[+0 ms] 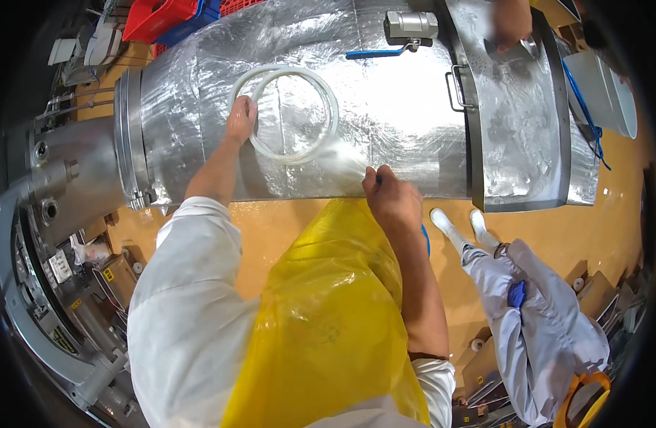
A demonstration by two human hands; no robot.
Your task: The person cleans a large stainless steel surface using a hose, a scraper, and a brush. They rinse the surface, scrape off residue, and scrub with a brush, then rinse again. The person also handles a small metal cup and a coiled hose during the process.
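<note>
My left hand (242, 117) grips a pair of large, thin, whitish rings (333, 104) by their left side. They look like gaskets or loops of tubing and overlap over a wet metal work surface (172, 117). My right hand (392, 195) is closed around a dark spray nozzle (380, 176), mostly hidden by the fingers. A fan of water (346, 155) leaves it and strikes the lower right of the rings. Part of a blue hose-like item (426, 241) shows behind my right forearm. A yellow apron (328, 321) covers my front.
A steel ball valve (411, 25) with a blue lever lies at the back. To the right is a rimmed metal tray (520, 134) with a handle (456, 88); another person's hand (512, 24) is above it. Steel machinery (76, 176) borders the left. A person in white (542, 321) stands right.
</note>
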